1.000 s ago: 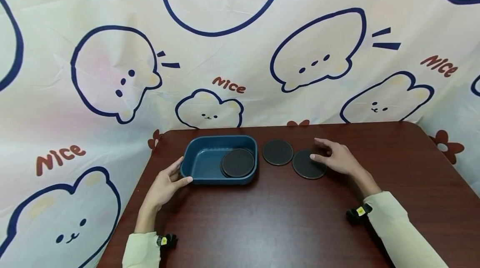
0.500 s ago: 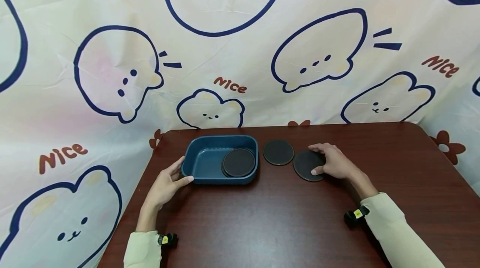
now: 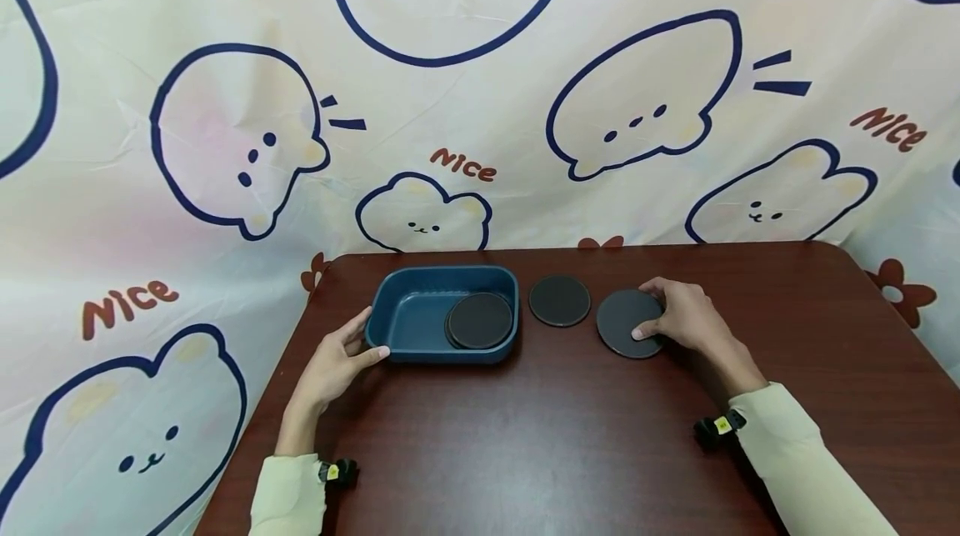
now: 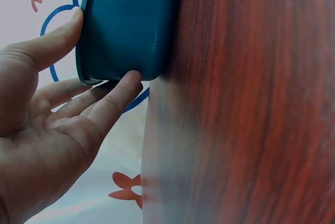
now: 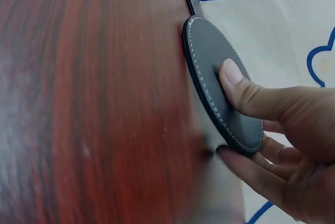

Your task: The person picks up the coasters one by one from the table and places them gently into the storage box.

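My left hand [image 3: 333, 365] holds the front left corner of a blue rectangular box [image 3: 408, 328], thumb at its rim and fingers along its end wall. Inside the box, toward the right, lies a small stack of round dark coasters [image 3: 480, 321]. My right hand [image 3: 686, 319] pinches a round black coaster [image 5: 207, 62] with white stitching along its edge, the thumb on its upper face and the fingers at its far edge and below. In the right wrist view this coaster leans, its near edge lifted over the table. Another black coaster [image 3: 559, 301] lies flat between the box and my right hand.
The dark wooden table [image 3: 480, 453] stretches in front of the box and to the right. Behind it hangs a pale cloth [image 3: 517, 102] printed with blue cartoon outlines, close to the table's back edge.
My right hand has closed its thumb and fingers on the right-hand coaster and shifted it slightly right, apart from its neighbour. My left hand stays at the box corner.
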`<move>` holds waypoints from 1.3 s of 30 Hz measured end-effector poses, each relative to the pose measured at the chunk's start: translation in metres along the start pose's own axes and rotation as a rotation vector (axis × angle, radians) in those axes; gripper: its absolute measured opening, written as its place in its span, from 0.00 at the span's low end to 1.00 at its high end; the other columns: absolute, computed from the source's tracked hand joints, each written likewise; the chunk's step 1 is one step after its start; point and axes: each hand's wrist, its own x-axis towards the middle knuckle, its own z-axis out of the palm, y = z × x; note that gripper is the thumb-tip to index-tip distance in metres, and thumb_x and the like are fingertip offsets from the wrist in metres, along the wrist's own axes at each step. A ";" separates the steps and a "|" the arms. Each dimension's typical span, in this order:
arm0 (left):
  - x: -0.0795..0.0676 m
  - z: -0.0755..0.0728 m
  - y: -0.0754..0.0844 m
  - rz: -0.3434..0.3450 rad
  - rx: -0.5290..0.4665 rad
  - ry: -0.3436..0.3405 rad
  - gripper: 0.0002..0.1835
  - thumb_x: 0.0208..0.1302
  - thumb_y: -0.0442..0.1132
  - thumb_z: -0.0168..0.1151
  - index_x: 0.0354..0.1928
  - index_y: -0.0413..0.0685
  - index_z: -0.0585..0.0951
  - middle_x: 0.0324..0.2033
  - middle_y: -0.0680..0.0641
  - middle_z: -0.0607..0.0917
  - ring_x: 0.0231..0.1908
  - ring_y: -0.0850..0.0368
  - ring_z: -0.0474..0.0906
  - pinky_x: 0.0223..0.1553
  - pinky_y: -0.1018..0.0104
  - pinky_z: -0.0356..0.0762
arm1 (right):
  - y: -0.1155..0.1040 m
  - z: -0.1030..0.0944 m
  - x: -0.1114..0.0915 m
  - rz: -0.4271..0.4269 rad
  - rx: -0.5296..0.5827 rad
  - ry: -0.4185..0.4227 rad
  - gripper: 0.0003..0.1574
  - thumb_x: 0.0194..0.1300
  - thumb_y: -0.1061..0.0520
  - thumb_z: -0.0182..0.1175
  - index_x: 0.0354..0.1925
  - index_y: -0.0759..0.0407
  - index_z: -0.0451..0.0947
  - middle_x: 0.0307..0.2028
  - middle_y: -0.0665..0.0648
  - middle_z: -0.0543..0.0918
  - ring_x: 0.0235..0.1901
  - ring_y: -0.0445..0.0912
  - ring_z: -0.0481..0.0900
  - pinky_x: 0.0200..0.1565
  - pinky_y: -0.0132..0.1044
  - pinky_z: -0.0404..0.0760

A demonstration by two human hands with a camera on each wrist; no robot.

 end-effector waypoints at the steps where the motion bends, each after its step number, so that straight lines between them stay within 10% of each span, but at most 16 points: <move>1: 0.000 0.000 0.000 0.000 0.001 0.000 0.45 0.78 0.40 0.67 0.87 0.47 0.53 0.79 0.32 0.68 0.75 0.34 0.72 0.67 0.43 0.80 | -0.001 -0.001 -0.001 -0.004 -0.012 0.009 0.51 0.53 0.48 0.86 0.68 0.67 0.77 0.55 0.73 0.86 0.50 0.62 0.84 0.52 0.60 0.84; 9: 0.002 0.002 0.001 -0.007 -0.004 0.008 0.45 0.77 0.40 0.67 0.87 0.47 0.54 0.79 0.32 0.68 0.75 0.35 0.72 0.67 0.46 0.80 | 0.002 -0.010 -0.009 0.034 0.116 -0.024 0.41 0.63 0.59 0.79 0.70 0.64 0.76 0.57 0.73 0.84 0.44 0.55 0.86 0.34 0.41 0.89; 39: -0.001 0.001 0.000 -0.008 -0.009 0.006 0.45 0.77 0.38 0.67 0.87 0.48 0.53 0.80 0.32 0.67 0.75 0.33 0.71 0.67 0.44 0.80 | 0.020 -0.011 -0.015 0.087 0.461 -0.091 0.37 0.72 0.67 0.67 0.75 0.70 0.70 0.59 0.78 0.83 0.38 0.46 0.91 0.40 0.39 0.92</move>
